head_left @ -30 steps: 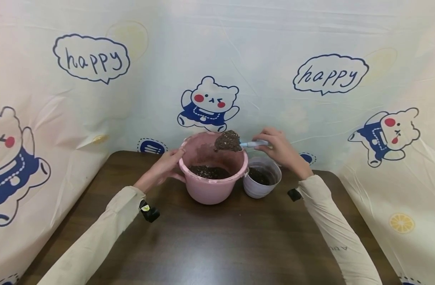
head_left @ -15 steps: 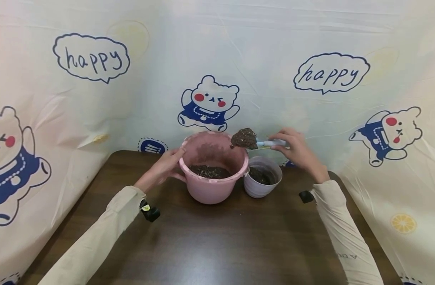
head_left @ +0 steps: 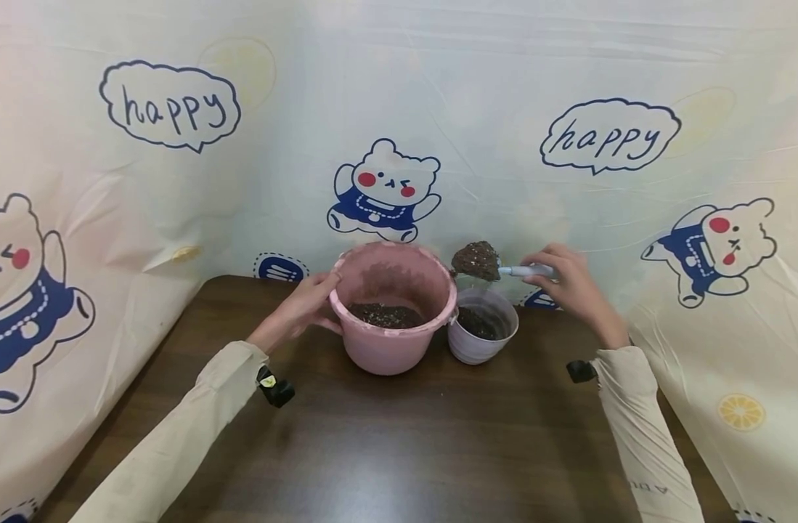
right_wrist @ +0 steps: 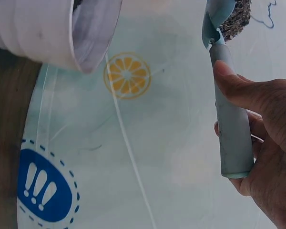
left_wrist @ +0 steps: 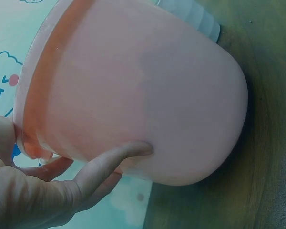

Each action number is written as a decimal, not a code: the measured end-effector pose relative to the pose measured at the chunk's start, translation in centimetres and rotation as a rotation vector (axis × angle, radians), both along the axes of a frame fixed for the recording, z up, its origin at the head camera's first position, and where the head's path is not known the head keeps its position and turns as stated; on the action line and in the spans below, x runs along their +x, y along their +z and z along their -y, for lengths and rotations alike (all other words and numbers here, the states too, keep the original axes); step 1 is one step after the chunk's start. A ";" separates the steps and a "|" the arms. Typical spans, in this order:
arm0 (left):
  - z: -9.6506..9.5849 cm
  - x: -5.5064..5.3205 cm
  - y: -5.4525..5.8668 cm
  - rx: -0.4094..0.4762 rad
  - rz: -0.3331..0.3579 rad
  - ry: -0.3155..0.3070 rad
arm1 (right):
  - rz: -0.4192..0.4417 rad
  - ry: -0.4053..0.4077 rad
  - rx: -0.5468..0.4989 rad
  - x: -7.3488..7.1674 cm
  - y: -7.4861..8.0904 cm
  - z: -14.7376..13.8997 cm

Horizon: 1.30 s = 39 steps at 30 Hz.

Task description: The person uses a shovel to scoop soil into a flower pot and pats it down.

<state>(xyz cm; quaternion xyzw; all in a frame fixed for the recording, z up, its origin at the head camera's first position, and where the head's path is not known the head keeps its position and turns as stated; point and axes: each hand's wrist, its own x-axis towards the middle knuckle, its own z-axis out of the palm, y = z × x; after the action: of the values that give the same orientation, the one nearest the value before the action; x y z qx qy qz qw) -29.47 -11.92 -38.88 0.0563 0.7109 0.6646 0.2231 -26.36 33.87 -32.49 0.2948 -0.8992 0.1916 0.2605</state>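
My right hand (head_left: pixel 568 283) grips the pale blue handle of a small garden trowel (right_wrist: pixel 231 109). Dark soil (head_left: pixel 475 260) is heaped on its blade, which is held above the white flowerpot (head_left: pixel 473 349) and level with the bucket's rim. Some soil lies inside that pot. Left of it stands a pink bucket (head_left: pixel 388 352), upright, with dark soil (head_left: pixel 385 315) at the bottom and smears on its inner wall. My left hand (head_left: pixel 300 305) holds the bucket by its left rim. In the left wrist view, one digit presses against the outer wall.
Both containers stand at the back of a dark wooden table (head_left: pixel 372 450), side by side. Behind and around the table hangs a pale printed cloth (head_left: pixel 490 65) with bears and lettering. A black wrist camera (head_left: pixel 277 388) is strapped at the left cuff.
My right hand has moved to the right with the loaded trowel, from over the pink bucket to over the white flowerpot. The left hand and both containers have stayed in place.
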 end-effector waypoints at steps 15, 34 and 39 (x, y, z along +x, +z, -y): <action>0.0 0.0 -0.1 -0.015 0.010 0.001 | 0.117 -0.135 0.074 1.4 -1.1 -2.6; 0.0 0.0 -0.1 -0.027 0.013 0.008 | 0.002 -0.166 0.154 0.7 -3.7 -3.3; 0.0 0.0 0.0 -0.020 0.015 0.005 | -0.082 -0.182 0.180 0.7 -3.9 -3.1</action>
<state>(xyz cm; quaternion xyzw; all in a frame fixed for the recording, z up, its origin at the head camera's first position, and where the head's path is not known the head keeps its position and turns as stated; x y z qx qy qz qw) -29.44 -11.88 -38.92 0.0472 0.7159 0.6585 0.2271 -25.68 36.93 -36.43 0.2416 -0.9244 0.0735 0.2858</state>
